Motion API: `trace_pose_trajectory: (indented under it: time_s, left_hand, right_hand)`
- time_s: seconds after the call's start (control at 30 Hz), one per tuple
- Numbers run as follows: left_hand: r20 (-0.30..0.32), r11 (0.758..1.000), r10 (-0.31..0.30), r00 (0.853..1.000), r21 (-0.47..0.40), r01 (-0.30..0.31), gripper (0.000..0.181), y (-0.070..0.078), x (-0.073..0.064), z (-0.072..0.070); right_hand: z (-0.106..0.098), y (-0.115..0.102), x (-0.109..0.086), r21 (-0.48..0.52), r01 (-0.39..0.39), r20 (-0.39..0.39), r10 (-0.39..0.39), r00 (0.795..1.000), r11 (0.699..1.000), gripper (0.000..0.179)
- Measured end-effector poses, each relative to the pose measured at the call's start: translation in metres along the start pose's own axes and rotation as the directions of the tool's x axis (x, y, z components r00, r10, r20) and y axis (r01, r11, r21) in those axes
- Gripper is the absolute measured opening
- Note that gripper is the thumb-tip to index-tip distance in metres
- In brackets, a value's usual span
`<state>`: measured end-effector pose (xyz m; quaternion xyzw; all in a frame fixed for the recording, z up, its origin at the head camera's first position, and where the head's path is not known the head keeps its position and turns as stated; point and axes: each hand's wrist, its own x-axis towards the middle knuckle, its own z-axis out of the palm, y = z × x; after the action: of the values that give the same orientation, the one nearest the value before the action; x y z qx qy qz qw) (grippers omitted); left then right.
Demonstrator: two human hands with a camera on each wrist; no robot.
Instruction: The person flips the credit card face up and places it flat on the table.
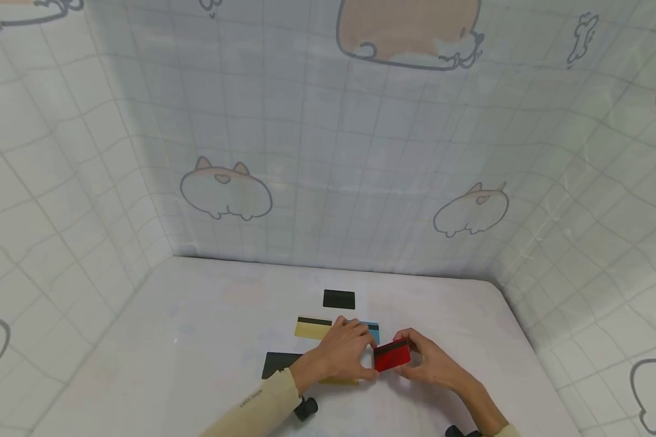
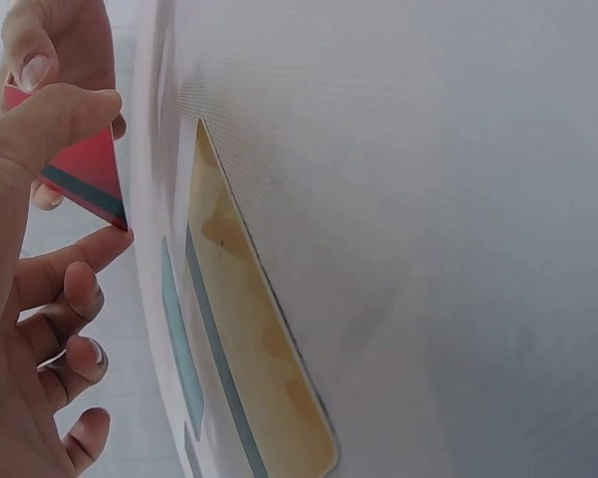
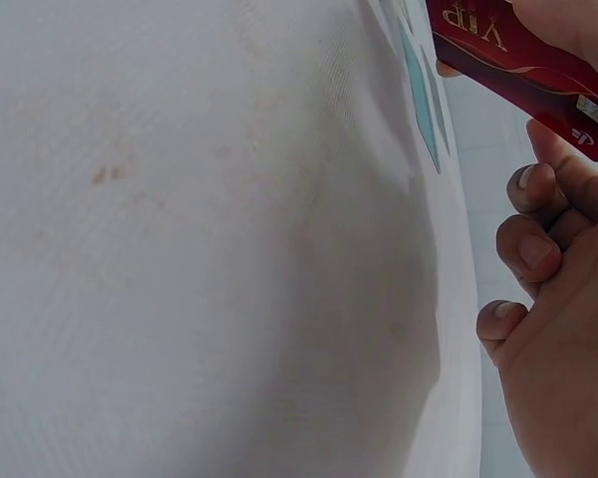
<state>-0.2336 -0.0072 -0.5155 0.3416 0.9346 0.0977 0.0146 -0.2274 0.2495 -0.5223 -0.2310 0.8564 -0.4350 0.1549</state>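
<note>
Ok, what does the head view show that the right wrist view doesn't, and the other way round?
Head only: the dark-striped side of the red card, the left sleeve and the printed animal drawings. Right wrist only: the card's other side, with gold VIP lettering and a chip. Both: the red card, the right hand, a blue card and the white surface.

Red VIP card (image 3: 523,68) in the hands (image 3: 570,304), near white surface (image 3: 179,299).
</note>
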Motion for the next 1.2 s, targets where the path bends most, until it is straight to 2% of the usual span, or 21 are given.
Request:
trace_pose_trajectory:
  time_s: [0.6,1.2]
  left_hand:
    - [-0.018,1.0,0.018,1.0,0.015,-0.017,0.049,0.0003,0.0001,0.0005]
    - [-0.025,1.0,0.026,0.999,0.01,-0.026,0.048,0.0024,0.0012,0.0016]
  right_hand:
    - [0.0038,-0.002,0.0041,-0.004,0.019,0.012,-0.019,1.0,1.0,0.056]
    - [0.0074,-0.0062,0.0068,-0.061,0.03,0.028,-0.028,0.999,0.998,0.056]
